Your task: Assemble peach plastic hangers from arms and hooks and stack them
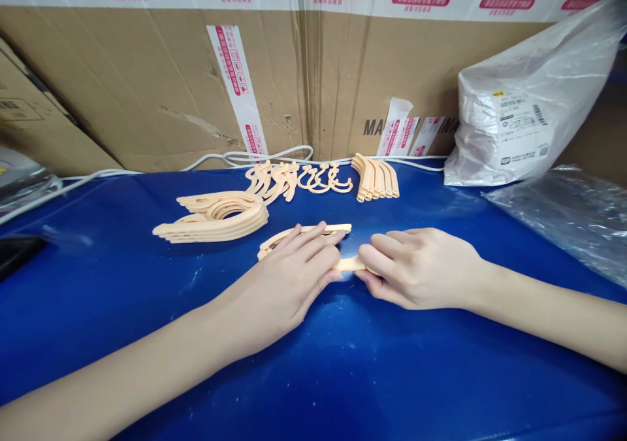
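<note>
My left hand (287, 281) is closed over a cream plastic hanger piece (351, 264), with the fingers lying across it. From the other side, my right hand (418, 268) pinches the same piece, its fingers curled and hiding that end. A short stretch of the piece shows between the two hands, just above the blue table (313, 375). Under and beyond my left fingers shows a curved hanger arm (279, 238), partly covered. To its left lies a stack of cream hanger bodies (220, 222).
Behind the hands are small curved parts (272, 179), hanger hooks (323, 178) and a row of short arms (376, 178). A white cable (206, 160) runs before cardboard boxes (161, 75). A plastic-wrapped package (509, 121) stands right; a dark object (17, 255) lies left.
</note>
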`<act>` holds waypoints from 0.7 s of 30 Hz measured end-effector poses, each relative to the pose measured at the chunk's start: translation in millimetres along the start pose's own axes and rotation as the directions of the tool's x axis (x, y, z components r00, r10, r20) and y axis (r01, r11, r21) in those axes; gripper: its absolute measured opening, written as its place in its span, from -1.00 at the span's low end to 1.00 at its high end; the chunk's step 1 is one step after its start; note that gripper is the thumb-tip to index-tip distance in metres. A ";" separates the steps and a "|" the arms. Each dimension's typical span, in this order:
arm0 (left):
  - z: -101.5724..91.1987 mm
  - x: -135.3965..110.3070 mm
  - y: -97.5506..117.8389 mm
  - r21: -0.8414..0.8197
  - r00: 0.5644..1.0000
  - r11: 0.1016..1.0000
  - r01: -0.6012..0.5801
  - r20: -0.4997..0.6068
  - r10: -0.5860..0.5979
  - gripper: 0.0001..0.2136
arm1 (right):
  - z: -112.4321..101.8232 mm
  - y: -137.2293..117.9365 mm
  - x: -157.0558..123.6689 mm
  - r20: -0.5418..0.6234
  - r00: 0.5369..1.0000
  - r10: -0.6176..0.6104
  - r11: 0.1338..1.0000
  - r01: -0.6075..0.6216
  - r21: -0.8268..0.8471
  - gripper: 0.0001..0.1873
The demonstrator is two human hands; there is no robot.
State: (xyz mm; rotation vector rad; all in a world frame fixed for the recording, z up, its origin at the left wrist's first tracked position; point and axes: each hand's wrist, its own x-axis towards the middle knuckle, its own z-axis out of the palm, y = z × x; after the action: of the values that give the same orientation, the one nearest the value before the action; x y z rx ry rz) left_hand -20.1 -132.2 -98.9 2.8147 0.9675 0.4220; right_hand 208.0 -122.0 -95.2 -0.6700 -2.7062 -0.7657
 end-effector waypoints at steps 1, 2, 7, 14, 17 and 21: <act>-1.3 -0.4 -0.3 -0.016 1.000 1.000 0.005 0.001 -0.005 -0.73 | -0.3 0.4 -0.2 0.010 1.000 -0.001 1.000 0.001 0.014 -0.65; -2.9 -0.9 -1.0 -0.037 1.000 0.999 0.016 0.005 -0.016 -0.74 | -0.7 0.9 -0.5 0.021 1.000 -0.002 0.999 0.001 0.036 -0.65; -10.0 -3.1 -8.4 -0.166 0.987 0.973 0.159 0.014 -0.159 -0.73 | -5.9 2.0 -3.1 0.052 0.999 -0.014 0.966 0.000 0.259 -0.72; -10.0 1.4 -18.7 -0.327 0.957 0.916 0.233 -0.090 -0.276 -0.83 | -14.0 -4.8 -2.2 0.061 0.991 -0.122 0.889 0.081 0.450 -0.81; -9.1 2.6 -20.5 -0.362 0.949 0.907 0.213 -0.146 -0.281 -0.83 | -13.0 -4.3 -1.6 0.046 0.984 -0.174 0.869 0.132 0.477 -0.79; -8.1 1.2 -20.7 -0.329 0.933 0.916 0.229 -0.195 -0.303 -0.80 | -11.8 -0.4 -2.5 0.055 0.988 -0.145 0.838 0.093 0.537 -0.78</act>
State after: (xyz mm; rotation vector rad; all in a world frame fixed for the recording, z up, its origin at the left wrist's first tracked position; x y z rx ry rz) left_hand -33.7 -115.0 -95.5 2.3516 1.2010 0.8143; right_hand 211.3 -129.6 -86.5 -0.4082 -2.8646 0.0263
